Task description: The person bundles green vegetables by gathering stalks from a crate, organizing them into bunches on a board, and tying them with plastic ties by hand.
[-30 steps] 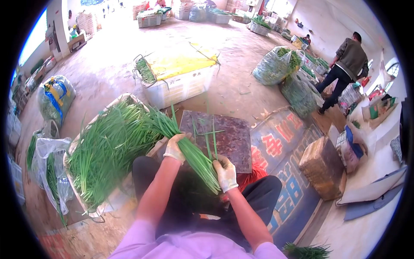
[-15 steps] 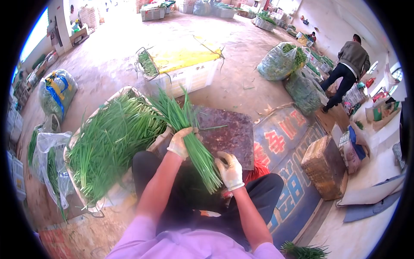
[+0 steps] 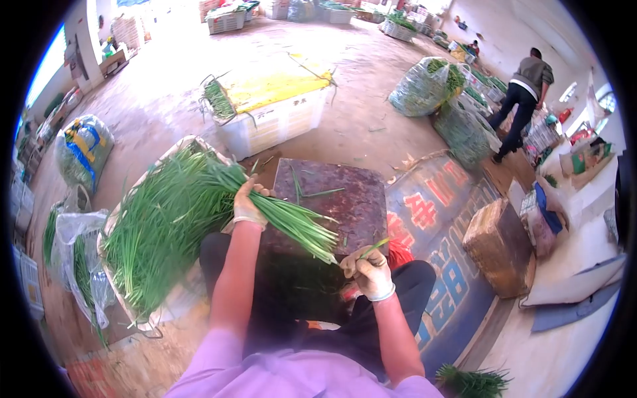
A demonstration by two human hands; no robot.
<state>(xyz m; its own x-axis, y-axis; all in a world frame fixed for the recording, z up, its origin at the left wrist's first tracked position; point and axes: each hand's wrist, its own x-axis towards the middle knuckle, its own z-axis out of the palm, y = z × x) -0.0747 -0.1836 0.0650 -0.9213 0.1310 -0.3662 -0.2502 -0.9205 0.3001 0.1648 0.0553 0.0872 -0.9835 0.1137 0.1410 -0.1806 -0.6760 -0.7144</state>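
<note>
A bunch of long green chives (image 3: 286,222) is gripped in my gloved left hand (image 3: 248,202), its pale cut ends pointing right and its leaves trailing left over the crate. My gloved right hand (image 3: 369,273), close to those pale ends, pinches a single loose chive blade (image 3: 376,247). Under the bunch stands a dark, stained square block (image 3: 358,192) with a few stray blades on top. To the left, a large pile of chives (image 3: 156,225) fills a pale-rimmed crate (image 3: 109,262).
Beyond the block is a white crate (image 3: 279,129) with a yellow cover. Red strips (image 3: 399,252) lie by my right knee. A brown box (image 3: 499,249) and stuffed plastic bags (image 3: 424,87) stand to the right, near another person (image 3: 529,86). A chive bundle (image 3: 472,383) lies lower right.
My left hand has moved left and tilted the bunch flatter, its leaves now over the crate. The right hand has shifted slightly right and down, with a loose blade now in its fingers.
</note>
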